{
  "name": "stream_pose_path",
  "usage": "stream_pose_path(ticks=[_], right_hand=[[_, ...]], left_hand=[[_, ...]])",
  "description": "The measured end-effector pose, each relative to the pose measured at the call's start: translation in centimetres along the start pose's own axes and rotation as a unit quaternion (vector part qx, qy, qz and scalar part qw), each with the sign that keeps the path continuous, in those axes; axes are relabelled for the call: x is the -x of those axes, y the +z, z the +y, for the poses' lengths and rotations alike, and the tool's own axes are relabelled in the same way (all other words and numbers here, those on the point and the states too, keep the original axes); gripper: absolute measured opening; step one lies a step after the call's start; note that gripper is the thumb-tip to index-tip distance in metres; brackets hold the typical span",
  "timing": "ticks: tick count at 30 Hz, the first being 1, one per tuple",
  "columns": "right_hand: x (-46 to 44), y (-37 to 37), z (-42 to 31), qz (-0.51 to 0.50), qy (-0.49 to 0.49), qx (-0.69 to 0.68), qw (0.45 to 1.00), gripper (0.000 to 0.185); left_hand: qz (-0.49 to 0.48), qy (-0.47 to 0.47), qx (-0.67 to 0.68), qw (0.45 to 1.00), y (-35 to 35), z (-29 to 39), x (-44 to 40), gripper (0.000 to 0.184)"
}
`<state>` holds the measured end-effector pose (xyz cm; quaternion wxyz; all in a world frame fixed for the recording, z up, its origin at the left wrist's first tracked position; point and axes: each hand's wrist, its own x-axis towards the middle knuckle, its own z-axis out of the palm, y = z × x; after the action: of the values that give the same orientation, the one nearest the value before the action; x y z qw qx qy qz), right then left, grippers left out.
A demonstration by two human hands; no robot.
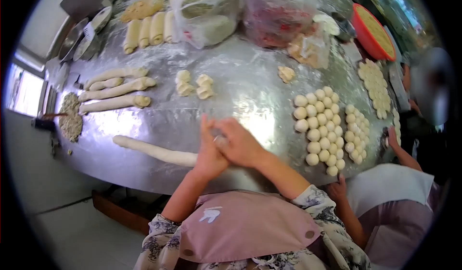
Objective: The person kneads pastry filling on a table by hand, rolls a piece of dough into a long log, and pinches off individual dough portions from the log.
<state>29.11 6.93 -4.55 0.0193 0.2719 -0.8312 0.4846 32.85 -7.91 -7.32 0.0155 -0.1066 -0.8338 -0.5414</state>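
Sitting on the bench (168, 121), the dough rope (159, 152) looks pretty smooth, pale and kinda tapered, left hand (210, 153) and right hand (240, 146) together by its right end, around some pale bit (221, 141).

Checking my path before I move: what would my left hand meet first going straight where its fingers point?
Your left hand would probably meet the right-hand group of small dough lumps, beyond bare table. Its height is hard to judge, so it might pass above them.

Glares white at the left window (26, 89), gleams off the metal table (260, 99), curves toward black edges, blurs at right.
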Motion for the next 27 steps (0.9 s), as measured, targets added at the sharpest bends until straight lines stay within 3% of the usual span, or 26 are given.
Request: stream_pose_path(ticks=[2,3,5,6,8,10,13,17,19,22,27], right_hand=[[1.9,1.3,-0.6,-0.024,0.048,-0.068,0.996,0.036],[2.1,1.6,-0.6,-0.001,0.017,-0.040,0.999,0.030],[2.3,2.1,-0.2,0.035,-0.004,-0.020,0.999,0.022],[2.3,2.6,-0.1,0.050,0.005,-0.033,0.998,0.020],[2.2,3.1,-0.2,0.090,0.020,-0.069,0.993,0.017],[2.3,3.1,-0.6,0.132,0.036,-0.115,0.984,0.017],[2.2,2.1,-0.4,0.151,0.038,-0.101,0.983,0.019],[2.5,-1.1,-2.4,0.124,0.062,-0.039,0.990,0.021],[2.8,-1.6,-1.5,0.163,0.041,-0.022,0.986,0.021],[2.9,-2.4,-1.3,0.179,0.054,0.015,0.982,0.019],[2.5,-1.7,-1.6,0.191,0.032,0.061,0.979,0.015]], left_hand=[[0.011,0.068,-0.099,0.993,-0.4,-0.6,-0.1,0.110],[0.013,0.097,-0.149,0.984,-0.6,-0.9,-0.2,0.115],[-0.006,0.083,-0.096,0.992,-0.9,-0.1,-0.1,0.106],[-0.020,0.046,0.006,0.999,-1.2,0.6,0.3,0.095],[-0.078,0.015,0.033,0.996,-2.0,0.2,0.4,0.074],[-0.149,0.028,-0.112,0.982,-2.8,-1.0,0.5,0.055],[-0.104,-0.049,-0.106,0.988,-1.9,-2.6,1.0,0.038],[-0.087,-0.037,-0.036,0.995,-0.5,1.7,-0.7,0.029],[-0.085,-0.029,-0.031,0.995,0.3,2.9,-1.4,0.028],[-0.105,-0.010,-0.007,0.994,0.9,3.7,-1.8,0.016],[-0.099,-0.045,0.045,0.993,1.5,2.5,-1.2,0.015]])
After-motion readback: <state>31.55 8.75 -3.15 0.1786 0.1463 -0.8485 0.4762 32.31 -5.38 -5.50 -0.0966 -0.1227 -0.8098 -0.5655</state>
